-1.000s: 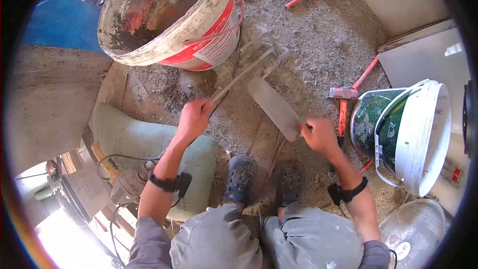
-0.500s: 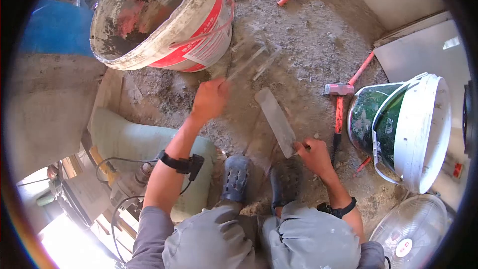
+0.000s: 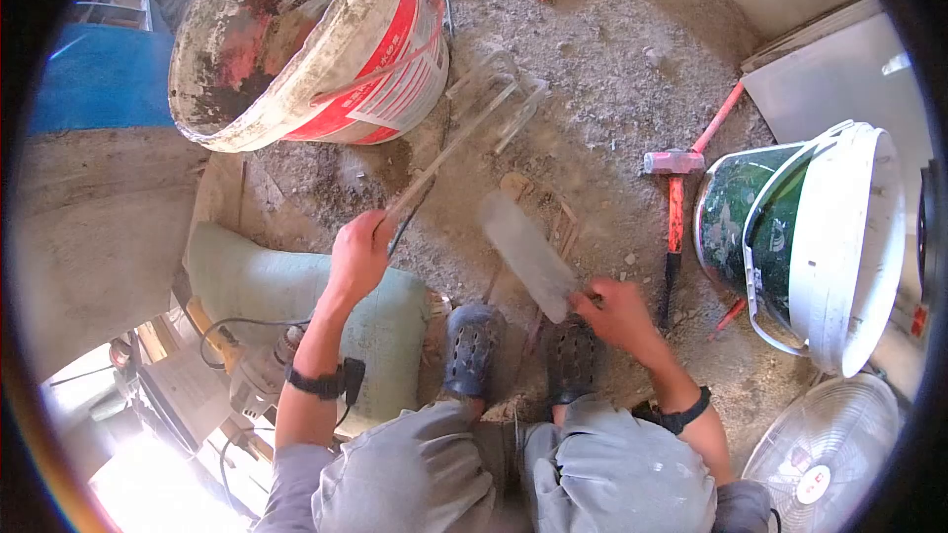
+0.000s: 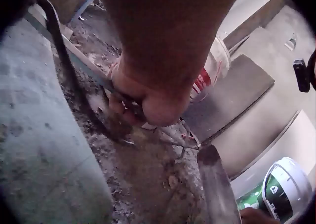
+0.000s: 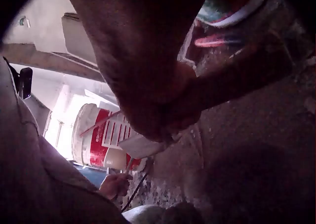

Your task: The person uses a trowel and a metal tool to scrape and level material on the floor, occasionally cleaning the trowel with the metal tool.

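Note:
My left hand [image 3: 357,257] grips a long thin metal rod [image 3: 444,162]. At its far end the rod carries a bent, forked metal frame [image 3: 521,118], much like a mixing paddle, low over the gritty ground beside the large bucket [image 3: 395,59]. My right hand [image 3: 620,318] holds a flat-bladed trowel [image 3: 528,255], long and cleaver-shaped, its grey blade slanting up and left toward the rod. In the left wrist view the rod crosses the left fingers, while the trowel's rounded tip [image 4: 210,157] shows at lower right. The right fingers hide part of the trowel's handle.
A sledgehammer [image 3: 674,164] with an orange handle lies right of the trowel, beside a tipped green and white bucket [image 3: 839,247]. A fan [image 3: 820,454] stands lower right. At left are a pale green sack [image 3: 375,336] and a corded power tool [image 3: 262,370]. Dark clogs [image 3: 474,347] are below.
My left hand has gone forward with the rod, then back toward the body. My right hand has come nearer the feet, and the trowel's blade has dipped and risen again.

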A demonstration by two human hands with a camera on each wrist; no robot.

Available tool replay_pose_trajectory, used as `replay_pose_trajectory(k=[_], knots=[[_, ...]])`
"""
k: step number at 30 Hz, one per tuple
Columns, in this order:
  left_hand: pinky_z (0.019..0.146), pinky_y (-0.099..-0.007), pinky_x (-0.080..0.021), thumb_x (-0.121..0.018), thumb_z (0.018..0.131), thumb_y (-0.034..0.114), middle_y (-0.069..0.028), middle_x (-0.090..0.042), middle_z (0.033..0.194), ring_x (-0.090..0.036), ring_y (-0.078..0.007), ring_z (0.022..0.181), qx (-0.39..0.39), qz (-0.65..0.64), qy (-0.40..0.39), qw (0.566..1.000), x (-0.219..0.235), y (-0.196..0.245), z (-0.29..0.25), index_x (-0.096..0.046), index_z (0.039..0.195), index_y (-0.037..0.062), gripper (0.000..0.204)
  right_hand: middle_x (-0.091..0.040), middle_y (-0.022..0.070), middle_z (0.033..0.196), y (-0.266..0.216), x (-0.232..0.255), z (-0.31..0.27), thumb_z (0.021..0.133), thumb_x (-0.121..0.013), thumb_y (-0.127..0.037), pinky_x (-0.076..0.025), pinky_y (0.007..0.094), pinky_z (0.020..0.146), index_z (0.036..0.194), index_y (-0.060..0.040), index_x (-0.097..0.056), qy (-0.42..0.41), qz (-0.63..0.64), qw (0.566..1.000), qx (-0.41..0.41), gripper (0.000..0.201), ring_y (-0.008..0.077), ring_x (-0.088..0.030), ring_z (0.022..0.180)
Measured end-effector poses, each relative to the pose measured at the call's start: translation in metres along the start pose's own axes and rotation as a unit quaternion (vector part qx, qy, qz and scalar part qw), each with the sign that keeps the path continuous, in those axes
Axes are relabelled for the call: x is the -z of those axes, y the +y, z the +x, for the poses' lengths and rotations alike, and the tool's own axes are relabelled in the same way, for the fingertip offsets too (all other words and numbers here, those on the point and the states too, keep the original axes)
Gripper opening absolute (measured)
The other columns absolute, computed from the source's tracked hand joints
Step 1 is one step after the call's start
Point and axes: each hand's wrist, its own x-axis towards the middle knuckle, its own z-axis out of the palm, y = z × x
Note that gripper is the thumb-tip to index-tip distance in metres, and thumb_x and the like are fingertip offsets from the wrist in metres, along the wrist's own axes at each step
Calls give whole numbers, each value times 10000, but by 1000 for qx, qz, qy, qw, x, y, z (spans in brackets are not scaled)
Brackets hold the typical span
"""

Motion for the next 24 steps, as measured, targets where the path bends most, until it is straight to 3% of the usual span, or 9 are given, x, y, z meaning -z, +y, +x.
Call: replay_pose_trajectory(k=[6, 10, 13, 16, 19, 23, 24], knots=[[757, -518, -508, -596, 1010, 162, -210, -668, 956, -650, -439, 881, 60, 109, 46, 991, 22, -31, -80, -652, 1040, 18, 158, -649, 231, 717, -48, -46, 51, 958, -636, -430, -523, 557, 637, 802, -38, -648, -53, -21, 993, 105, 421, 456, -668, 716], [722, -520, -510, -615, 981, 84, -211, -665, 916, -647, -446, 843, 34, 123, 87, 988, 20, -40, -95, -647, 1031, 19, 88, -687, 192, 742, -79, -89, 82, 969, -622, -411, -551, 552, 647, 866, -71, -680, -50, -19, 975, 216, 360, 425, -695, 732], [707, -518, -513, -611, 973, 66, -210, -664, 876, -642, -455, 822, -34, 127, 71, 989, 26, -56, -97, -650, 1012, 6, 82, -708, 165, 769, -103, -96, 91, 982, -603, -404, -563, 543, 656, 903, -93, -696, -87, -71, 969, 219, 334, 403, -712, 755], [693, -513, -505, -606, 972, 60, -220, -655, 845, -638, -459, 809, -38, 71, 43, 996, 34, -54, -93, -653, 993, -8, 85, -682, 176, 744, -106, -98, 93, 973, -631, -370, -563, 527, 664, 881, -69, -664, -64, -61, 970, 226, 316, 405, -702, 728], [671, -508, -492, -616, 973, 72, -232, -645, 835, -632, -464, 786, 54, 64, 5, 996, 41, -38, -89, -658, 1002, -14, 100, -693, 179, 757, -99, -74, 100, 964, -633, -347, -563, 521, 656, 878, -69, -669, -68, -108, 973, 190, 294, 412, -698, 722], [651, -508, -474, -617, 980, 92, -244, -618, 803, -611, -475, 761, 46, 44, 31, 997, 37, -39, -88, -639, 969, -9, 104, -696, 195, 758, -42, -33, 130, 943, -630, -322, -558, 515, 663, 894, -70, -720, 52, -46, 994, 82, 272, 429, -690, 723], [650, -510, -472, -615, 981, 93, -244, -614, 797, -606, -478, 757, 49, 44, 33, 997, 38, -37, -88, -631, 959, -9, 106, -699, 205, 773, -46, -21, 129, 939, -626, -323, -559, 527, 680, 885, -69, -723, 31, -58, 996, 67, 278, 425, -697, 748]])
